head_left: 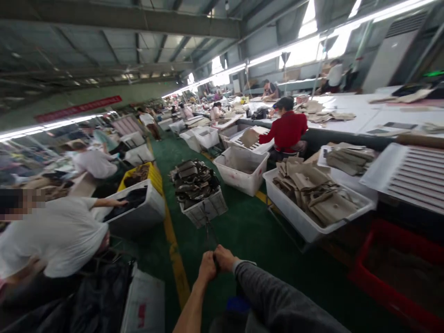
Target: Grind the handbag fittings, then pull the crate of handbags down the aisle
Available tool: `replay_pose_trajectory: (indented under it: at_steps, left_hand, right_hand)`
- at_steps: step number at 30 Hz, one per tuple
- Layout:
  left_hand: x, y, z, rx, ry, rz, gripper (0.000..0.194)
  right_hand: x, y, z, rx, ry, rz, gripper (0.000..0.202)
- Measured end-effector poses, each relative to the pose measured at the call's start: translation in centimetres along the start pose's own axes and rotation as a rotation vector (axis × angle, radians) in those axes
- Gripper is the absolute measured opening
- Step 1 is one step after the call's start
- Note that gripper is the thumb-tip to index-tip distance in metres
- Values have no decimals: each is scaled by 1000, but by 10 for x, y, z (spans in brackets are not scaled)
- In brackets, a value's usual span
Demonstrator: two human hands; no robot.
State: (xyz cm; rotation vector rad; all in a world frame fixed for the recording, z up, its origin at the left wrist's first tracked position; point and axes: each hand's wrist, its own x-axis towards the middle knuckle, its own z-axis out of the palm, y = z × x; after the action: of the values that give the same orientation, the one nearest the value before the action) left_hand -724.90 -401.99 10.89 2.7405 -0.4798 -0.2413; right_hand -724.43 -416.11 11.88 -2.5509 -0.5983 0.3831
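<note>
Side by side at the lower middle, my left hand (207, 266) and my right hand (225, 257) are both closed round a dark handle or strap, mostly hidden by the fingers. From it a thin dark line runs up to a grey crate (205, 210) just beyond my hands. Dark folded pieces (194, 180) are heaped above the crate's rim. The crate stands on the green floor, right of a yellow line (175, 259).
On the right are a white bin of beige pieces (317, 189), an open white bin (241, 169) and a red bin (364, 268). At left, a person in white (52, 231) reaches into a bin (147, 208). A person in red (286, 129) sits by a table.
</note>
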Motion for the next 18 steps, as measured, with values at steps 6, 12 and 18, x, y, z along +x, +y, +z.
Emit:
replay_pose_trajectory:
  at_steps: [6, 12, 18]
  left_hand:
    - [-50, 91, 67, 55, -46, -85, 24]
    - [-126, 173, 130, 22, -58, -103, 24]
    - [-207, 228, 160, -21, -37, -109, 33]
  right_hand:
    - [-113, 53, 32, 75, 61, -27, 34]
    - [-223, 86, 72, 115, 50, -26, 27]
    - [-318, 83, 108, 79, 85, -76, 25]
